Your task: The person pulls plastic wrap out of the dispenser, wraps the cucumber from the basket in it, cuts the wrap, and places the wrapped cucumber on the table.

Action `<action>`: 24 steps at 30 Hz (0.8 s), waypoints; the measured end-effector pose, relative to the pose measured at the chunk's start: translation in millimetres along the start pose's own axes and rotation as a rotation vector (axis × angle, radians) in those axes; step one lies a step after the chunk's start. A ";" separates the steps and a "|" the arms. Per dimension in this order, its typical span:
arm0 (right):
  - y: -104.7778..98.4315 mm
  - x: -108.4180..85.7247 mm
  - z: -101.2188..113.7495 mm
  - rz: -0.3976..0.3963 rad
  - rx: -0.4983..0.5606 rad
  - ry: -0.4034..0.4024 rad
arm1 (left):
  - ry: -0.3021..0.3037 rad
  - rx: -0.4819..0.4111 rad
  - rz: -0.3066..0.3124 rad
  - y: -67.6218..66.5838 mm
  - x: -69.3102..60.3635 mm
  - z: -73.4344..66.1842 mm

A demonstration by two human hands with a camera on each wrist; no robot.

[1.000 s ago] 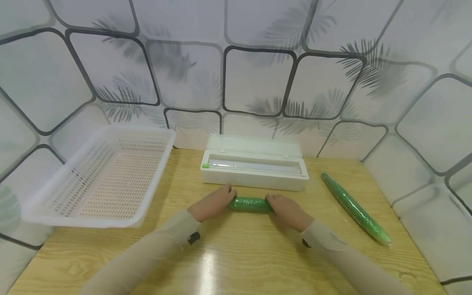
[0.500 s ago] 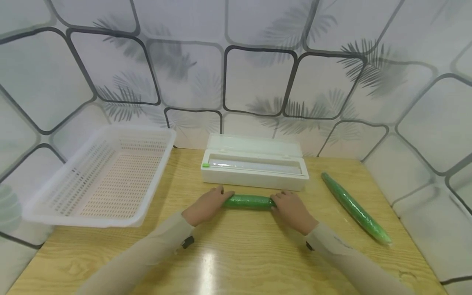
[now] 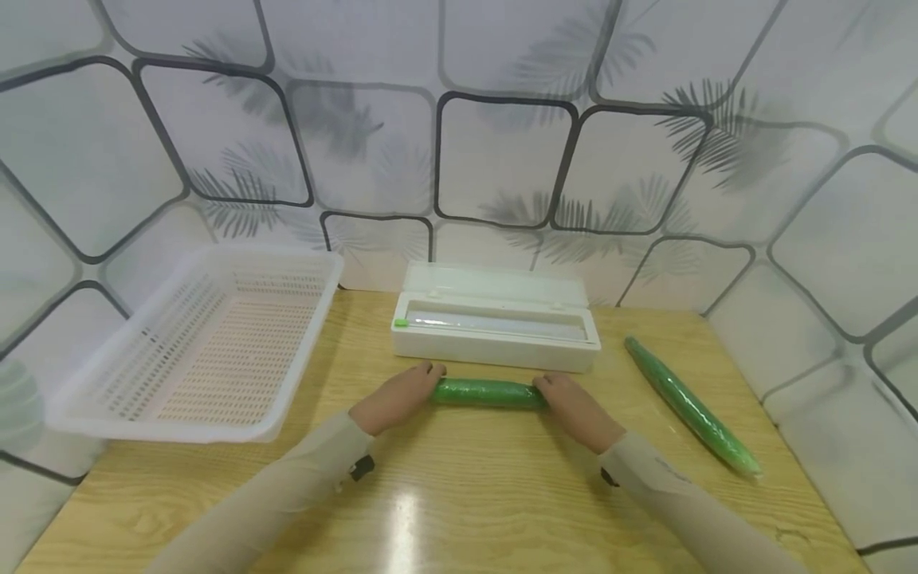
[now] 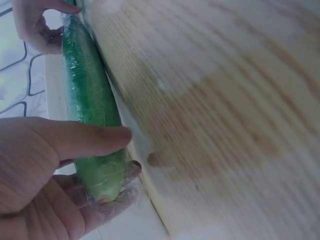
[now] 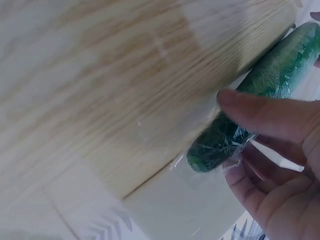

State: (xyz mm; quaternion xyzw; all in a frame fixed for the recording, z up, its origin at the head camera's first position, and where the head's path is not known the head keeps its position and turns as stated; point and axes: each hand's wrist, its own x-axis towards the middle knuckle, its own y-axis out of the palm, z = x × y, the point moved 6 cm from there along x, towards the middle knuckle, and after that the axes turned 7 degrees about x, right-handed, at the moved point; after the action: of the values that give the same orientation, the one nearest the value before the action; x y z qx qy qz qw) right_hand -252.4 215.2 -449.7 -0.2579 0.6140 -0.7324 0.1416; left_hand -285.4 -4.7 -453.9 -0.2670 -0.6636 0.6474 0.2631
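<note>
A cucumber (image 3: 489, 392) wrapped in clear film lies crosswise between my hands, in front of the white box. My left hand (image 3: 400, 397) grips its left end, the thumb (image 4: 102, 140) over it and the fingers on its other side. At the opposite end, my right hand (image 3: 577, 410) pinches it between thumb and fingers. Loose film (image 4: 125, 200) sticks out past the paler tip in the left wrist view. The darker tip (image 5: 200, 162) shows in the right wrist view, with creased film around it.
Behind the hands stands a white cling film box (image 3: 495, 352), lid raised, a film roll (image 3: 495, 321) inside and a green slider at its left. A second wrapped cucumber (image 3: 692, 406) lies at the right. A white plastic basket (image 3: 304, 351) stands left, near the patterned wall.
My hands have moved apart along the cucumber, the left hand leftward and the right hand rightward, toward its ends. More of the cucumber shows between them. The box, basket and second cucumber have stayed put.
</note>
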 end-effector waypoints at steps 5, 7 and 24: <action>-2.5 2.8 -4.2 0.000 0.045 0.044 | 0.033 0.027 -0.093 -5.9 -0.8 -0.8; -3.5 2.5 -6.7 0.010 0.053 0.070 | 0.043 0.036 -0.124 -7.8 -1.3 -0.9; -2.1 -2.9 -17.2 0.110 0.131 0.225 | -0.022 0.030 -0.154 -12.4 2.5 -1.2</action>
State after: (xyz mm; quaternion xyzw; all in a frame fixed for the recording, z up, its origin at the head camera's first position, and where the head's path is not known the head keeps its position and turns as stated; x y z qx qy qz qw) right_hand -259.2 231.3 -450.2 -0.1301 0.5900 -0.7864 0.1283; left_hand -286.5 -2.4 -441.5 -0.2040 -0.6752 0.6380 0.3088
